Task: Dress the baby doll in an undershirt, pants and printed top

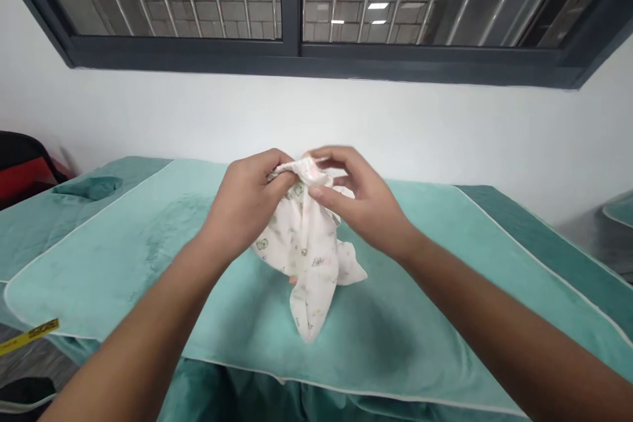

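A small white garment (309,247) with a faint printed pattern hangs bunched in front of me, its lower end touching the teal blanket (148,264). My left hand (244,201) is closed on the garment's upper edge from the left. From the right, my right hand (359,198) pinches the same edge between thumb and fingers. Both hands meet at the top of the cloth, above the middle of the blanket.
The teal blanket with white piping covers a darker green bed (544,237) against a white wall under a barred window. A folded green cloth (89,186) lies at the far left. A red and black object (24,168) stands beyond the left edge.
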A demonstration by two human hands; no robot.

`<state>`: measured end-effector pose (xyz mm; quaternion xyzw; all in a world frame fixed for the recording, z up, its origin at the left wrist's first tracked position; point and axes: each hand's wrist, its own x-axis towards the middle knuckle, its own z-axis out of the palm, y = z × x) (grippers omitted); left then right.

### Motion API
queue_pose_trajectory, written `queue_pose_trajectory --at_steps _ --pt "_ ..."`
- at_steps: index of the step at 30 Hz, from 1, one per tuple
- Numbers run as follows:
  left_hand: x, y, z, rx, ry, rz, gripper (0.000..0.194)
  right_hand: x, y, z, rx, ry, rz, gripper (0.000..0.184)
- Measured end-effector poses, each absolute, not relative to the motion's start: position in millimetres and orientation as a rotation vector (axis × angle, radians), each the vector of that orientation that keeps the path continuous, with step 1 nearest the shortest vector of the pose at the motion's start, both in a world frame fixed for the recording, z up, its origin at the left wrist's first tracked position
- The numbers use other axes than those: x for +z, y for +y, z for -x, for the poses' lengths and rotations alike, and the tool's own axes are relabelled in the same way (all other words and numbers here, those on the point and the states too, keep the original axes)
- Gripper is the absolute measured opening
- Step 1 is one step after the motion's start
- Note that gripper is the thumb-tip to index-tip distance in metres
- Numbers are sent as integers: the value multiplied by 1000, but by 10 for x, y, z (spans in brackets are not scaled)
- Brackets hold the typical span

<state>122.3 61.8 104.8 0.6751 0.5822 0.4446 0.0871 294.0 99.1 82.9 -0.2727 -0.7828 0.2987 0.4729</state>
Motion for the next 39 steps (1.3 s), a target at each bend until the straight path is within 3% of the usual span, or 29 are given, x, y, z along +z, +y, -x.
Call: queue_pose_trajectory --at_steps 4,9,17,23,27,30,35,39 --pt "1225 534 -1220 1236 1793 -2231 7 1224 1010 -2864 699 -2097 570 28" --pt "1281 446 -1113 1156 1667 -2114 19 1340 1126 -2930 928 -2323 581 36" --pt "1130 373 -1115 1193 943 -1402 35 1117 1059 -2864 1433 -1810 408 46" --pt "1097 424 -1130 1261 962 -1334 35 1118 1050 -2995 1643 -2442 557 42" --pt "971 446 -1083 1007 1003 -1374 32 1051 1106 -3038 1464 -2304 673 42" --pt "853 463 -1058 757 1005 -1447 32 928 1164 -3033 1522 -2069 617 44" --pt "729 570 -1100 1146 896 -1222 39 754 1156 -3045 1859 -1826 524 54" --pt "703 600 -1220 1236 805 -1048 42 744 1107 -3069 2061 -2190 479 54"
